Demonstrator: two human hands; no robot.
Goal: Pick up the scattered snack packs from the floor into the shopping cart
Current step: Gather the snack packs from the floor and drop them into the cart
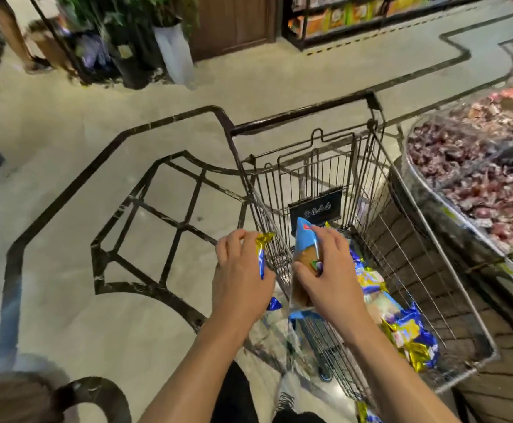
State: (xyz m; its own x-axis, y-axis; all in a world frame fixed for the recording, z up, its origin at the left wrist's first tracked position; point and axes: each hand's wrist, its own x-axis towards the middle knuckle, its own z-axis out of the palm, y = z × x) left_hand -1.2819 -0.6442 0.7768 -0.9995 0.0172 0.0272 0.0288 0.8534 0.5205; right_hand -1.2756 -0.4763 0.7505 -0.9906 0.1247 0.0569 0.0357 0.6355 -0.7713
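Observation:
A wire shopping cart point(377, 190) stands in front of me with several blue and gold snack packs point(407, 331) lying in its basket. My left hand point(240, 276) grips a blue and gold snack pack point(263, 254) just outside the cart's left rim. My right hand point(331, 270) holds a blue pack with a clear window showing brown food point(304, 254), over the cart's near left part. Another snack pack point(366, 415) shows at the bottom edge, below the cart.
A round display bin of wrapped sweets point(474, 178) stands close on the right, on a dark wooden base. Potted plants point(145, 41) and shop shelves point(356, 16) line the far side. Beige tiled floor with dark inlay point(157, 224) spreads left. Someone's head point(14, 398) is at bottom left.

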